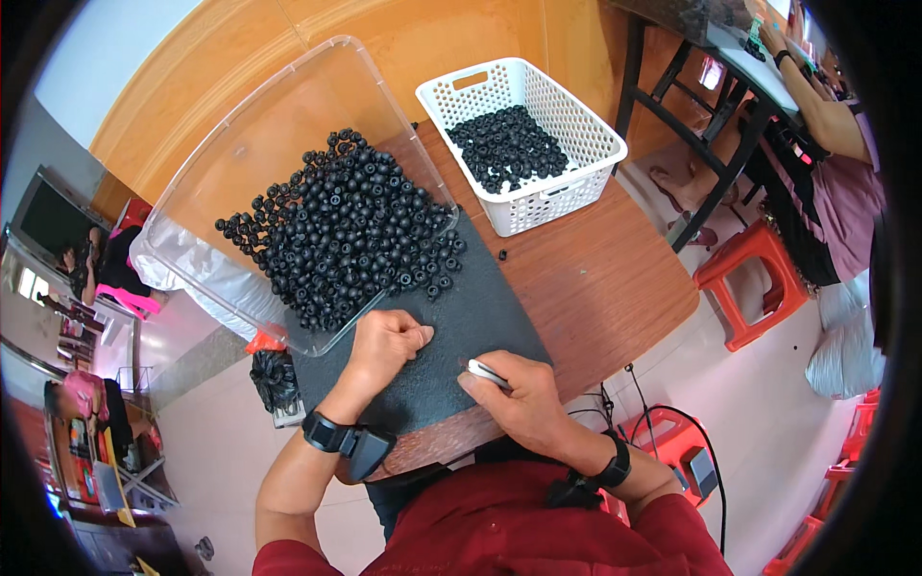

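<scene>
My left hand (384, 350) is closed with its fingertips pinched together, just in front of a heap of small round black plastic parts (355, 230) with holes. Whatever it may hold is hidden. Over the right part of the dark mat (432, 379), my right hand (523, 398) grips a short, slim white-and-dark hand tool (488, 374), its tip pointing left toward my other hand. The tool's exact kind cannot be made out. The heap spills from a clear plastic bin (216, 163) tipped on its side, onto the mat.
Behind the mat, a white perforated basket (552, 200) holds many of the black parts. One loose part (502, 254) lies on the wooden table (615, 278). A red stool (754, 283) stands right, near another person at a further table. Black cables (715, 461) hang beside my right arm.
</scene>
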The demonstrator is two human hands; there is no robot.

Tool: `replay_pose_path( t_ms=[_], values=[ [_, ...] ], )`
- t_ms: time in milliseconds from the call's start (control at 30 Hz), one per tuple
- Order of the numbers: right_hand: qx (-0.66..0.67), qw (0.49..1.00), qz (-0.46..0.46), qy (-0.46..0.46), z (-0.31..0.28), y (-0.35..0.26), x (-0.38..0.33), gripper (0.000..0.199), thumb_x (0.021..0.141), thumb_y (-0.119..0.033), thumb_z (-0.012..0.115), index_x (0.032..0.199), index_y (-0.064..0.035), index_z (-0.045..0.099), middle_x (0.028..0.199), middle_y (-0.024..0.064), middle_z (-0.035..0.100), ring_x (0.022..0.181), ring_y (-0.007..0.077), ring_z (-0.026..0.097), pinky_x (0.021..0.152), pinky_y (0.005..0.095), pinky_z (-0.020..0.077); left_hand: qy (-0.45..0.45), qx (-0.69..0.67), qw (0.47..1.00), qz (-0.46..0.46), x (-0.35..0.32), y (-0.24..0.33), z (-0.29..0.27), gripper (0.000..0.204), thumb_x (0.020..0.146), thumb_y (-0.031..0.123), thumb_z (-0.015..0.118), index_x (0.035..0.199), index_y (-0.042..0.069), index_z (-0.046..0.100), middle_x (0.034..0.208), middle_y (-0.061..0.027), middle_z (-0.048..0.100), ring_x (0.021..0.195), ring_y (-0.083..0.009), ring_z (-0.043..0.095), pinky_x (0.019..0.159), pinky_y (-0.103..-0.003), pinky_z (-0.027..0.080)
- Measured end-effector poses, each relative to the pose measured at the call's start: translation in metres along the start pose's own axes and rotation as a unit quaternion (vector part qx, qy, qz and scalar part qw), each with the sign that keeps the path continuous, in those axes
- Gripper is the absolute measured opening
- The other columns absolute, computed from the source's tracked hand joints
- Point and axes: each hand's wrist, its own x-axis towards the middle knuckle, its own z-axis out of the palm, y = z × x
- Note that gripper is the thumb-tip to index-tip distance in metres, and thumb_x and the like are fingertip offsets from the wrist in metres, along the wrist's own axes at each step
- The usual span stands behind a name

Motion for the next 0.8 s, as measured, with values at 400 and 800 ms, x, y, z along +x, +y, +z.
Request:
replay_pose_path(
  t_ms=[400, 800],
  values=[
    [0.042, 0.999, -0.004, -0.015, 0.017, 0.000, 0.005, 0.011, 0.088, -0.009, 0.064, 0.091, 0.0015, 0.063, 0.073, 0.0059, 0.061, 0.066, 0.0089, 0.054, 0.058, 0.0265, 0.0440, -0.061, -0.629, 0.737, -0.239, -0.051, 0.044, 0.005, 0.019, 0.095, 0.015, 0.054, 0.098, -0.002, 0.062, 0.066, -0.0112, 0.062, 0.039, -0.0038, 0.036, 0.038, -0.018, 0.028],
    [-0.013, 0.998, -0.066, 0.019, 0.017, -0.011, 0.008, 0.014, 0.085, -0.013, 0.068, 0.086, -0.0008, 0.061, 0.074, 0.0124, 0.062, 0.061, 0.0247, 0.061, 0.055, 0.0333, 0.0466, -0.058, -0.718, 0.667, -0.188, -0.073, 0.038, 0.004, 0.020, 0.095, 0.013, 0.056, 0.105, -0.004, 0.059, 0.076, -0.0160, 0.066, 0.042, -0.0048, 0.038, 0.041, -0.020, 0.031]
  ],
)
